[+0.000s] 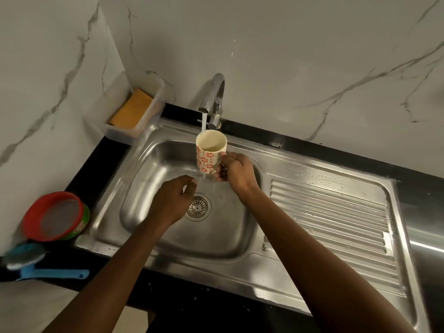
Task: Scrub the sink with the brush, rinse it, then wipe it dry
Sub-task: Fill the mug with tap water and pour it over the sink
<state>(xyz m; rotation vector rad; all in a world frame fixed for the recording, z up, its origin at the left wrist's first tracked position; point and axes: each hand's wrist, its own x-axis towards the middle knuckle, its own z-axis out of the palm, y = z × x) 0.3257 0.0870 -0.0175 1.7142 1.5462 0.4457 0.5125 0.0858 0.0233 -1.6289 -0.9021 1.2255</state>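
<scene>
Head view shows the rinse step: the right hand [236, 170] grips a flowered mug [209, 151] by its handle under the running tap [213, 99], while the left hand [171, 203] hangs loosely curled and empty over the sink [149, 164] basin. The brush [36, 263] lies on the counter at far left, well apart, and I judge the next move is tipping the filled mug's water around the basin walls.

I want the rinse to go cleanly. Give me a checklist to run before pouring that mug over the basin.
1. Tap running into the mug: ok.
2. Right hand gripping the mug by its handle side: ok.
3. Mug full enough: cannot tell; little water shows inside.
4. Left hand empty, over the basin: ok.
5. Drain strainer unblocked: ok.
6. Blue brush out of the sink, on the counter: ok.
</scene>
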